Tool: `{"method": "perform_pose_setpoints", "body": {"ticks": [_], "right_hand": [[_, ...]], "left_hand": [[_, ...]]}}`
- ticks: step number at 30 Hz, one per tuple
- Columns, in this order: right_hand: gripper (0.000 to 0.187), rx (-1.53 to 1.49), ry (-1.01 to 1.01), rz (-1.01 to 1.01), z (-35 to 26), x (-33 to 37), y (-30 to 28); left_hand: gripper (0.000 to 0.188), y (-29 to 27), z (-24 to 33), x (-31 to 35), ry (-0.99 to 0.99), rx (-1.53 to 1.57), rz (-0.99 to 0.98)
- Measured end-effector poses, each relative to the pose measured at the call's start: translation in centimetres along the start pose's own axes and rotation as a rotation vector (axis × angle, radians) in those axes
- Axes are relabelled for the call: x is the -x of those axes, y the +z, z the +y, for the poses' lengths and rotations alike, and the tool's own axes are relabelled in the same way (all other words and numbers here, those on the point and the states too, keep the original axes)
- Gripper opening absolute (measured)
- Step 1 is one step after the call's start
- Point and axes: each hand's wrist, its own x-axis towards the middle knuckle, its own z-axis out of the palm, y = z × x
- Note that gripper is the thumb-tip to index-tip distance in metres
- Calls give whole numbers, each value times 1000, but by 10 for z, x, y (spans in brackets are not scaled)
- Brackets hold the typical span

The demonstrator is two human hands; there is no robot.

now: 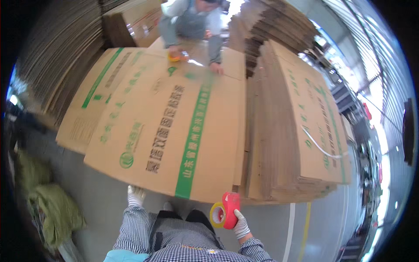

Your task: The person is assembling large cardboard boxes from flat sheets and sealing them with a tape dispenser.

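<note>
Cardboard stacks (299,131) stood about the grey floor (104,209). At the near right corner of the flat cardboard (144,109), the right hand (241,225) had its grip clamped on a red tape dispenser (231,209). A glossy strip (195,63), apparently tape, showed toward the far edge; the near edge seemed not yet taped. The left hand (136,196)'s fingers were partly hidden there, its grip impossible to tell; the co-worker (192,25) was blurred and cut off.

At the right we see a stack of flat cartons (316,131) with a white strap (320,149) curving across its top. To the left we have tall brown cardboard (65,65) and, on the grey floor (102,214), a green sack (56,214); at right, a white line (289,231) and a yellow line (305,227).
</note>
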Motion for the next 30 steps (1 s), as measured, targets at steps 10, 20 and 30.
{"method": "perform_pose_setpoints", "body": {"ticks": [10, 20, 30], "right_hand": [[57, -249, -264, 132, 29, 52, -2], [56, -341, -539, 377, 6, 148, -56], [55, 158, -1143, 774, 20, 236, -49]], "left_hand": [[65, 8, 25, -70, -42, 170, -46], [66, 104, 54, 7, 112, -208, -251], [65, 95, 41, 293, 270, -605, -342]]}}
